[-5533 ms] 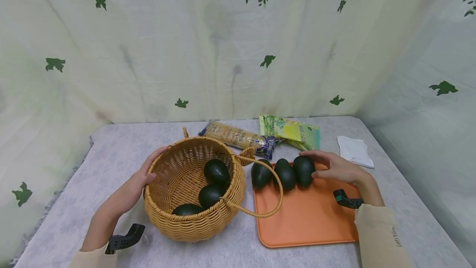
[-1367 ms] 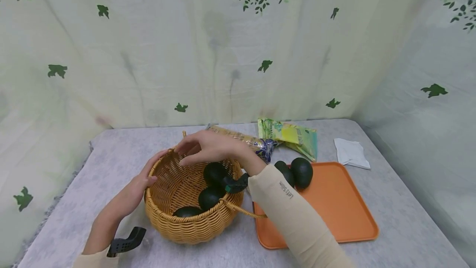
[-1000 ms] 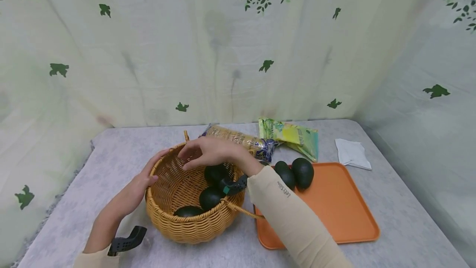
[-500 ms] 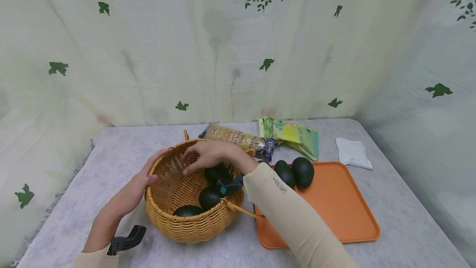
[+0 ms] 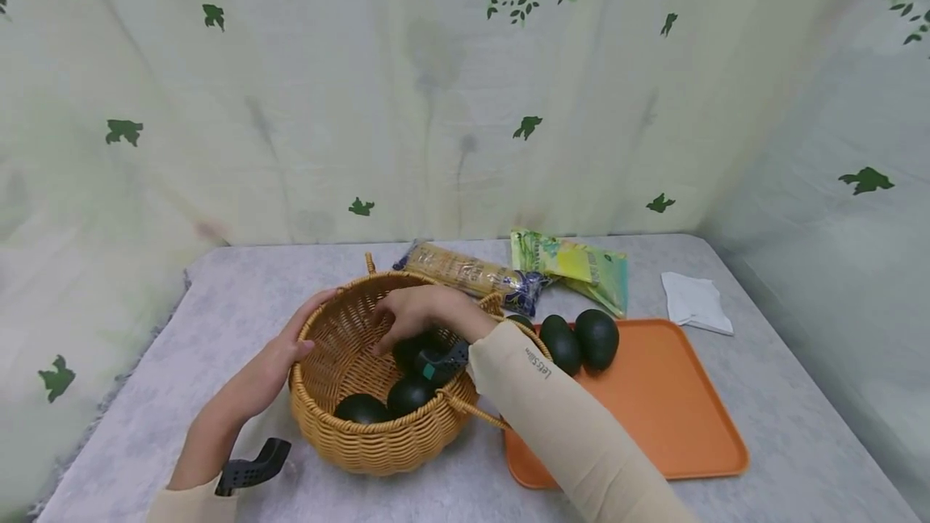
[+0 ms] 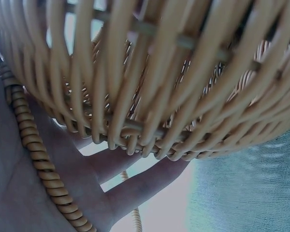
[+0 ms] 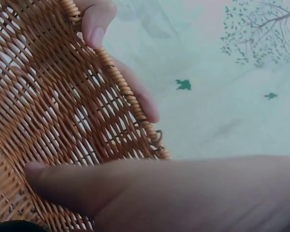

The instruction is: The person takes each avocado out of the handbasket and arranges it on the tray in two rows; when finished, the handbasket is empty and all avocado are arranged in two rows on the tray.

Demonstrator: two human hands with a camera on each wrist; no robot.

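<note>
A round wicker basket [image 5: 320, 414] stands on the table with three dark avocados inside; one avocado [image 5: 361, 408] lies at the near wall. My left hand [image 5: 272, 370] grips its left rim, the thumb inside and the fingers [image 6: 145, 186] along the outside weave. Inside the basket, my right hand [image 5: 425, 309] hangs with bent fingers above the rear avocado [image 5: 416, 349], partly hiding it. Nothing shows between thumb and fingers; in the right wrist view its thumb [image 7: 82, 186] points at the inner wall and an avocado [image 7: 19, 226] edges in below.
On the orange tray [image 5: 661, 410] right of the basket sit two avocados [image 5: 597, 339], with a third partly hidden beside them. A noodle pack [image 5: 465, 269], a green-yellow packet [image 5: 574, 265] and white tissue [image 5: 696, 303] lie behind. The basket handle [image 5: 485, 414] overlaps the tray.
My right hand has left the avocado on the tray, crossed over the basket and sunk lower inside. The near avocado in the basket has turned slightly. My left hand stays on the rim.
</note>
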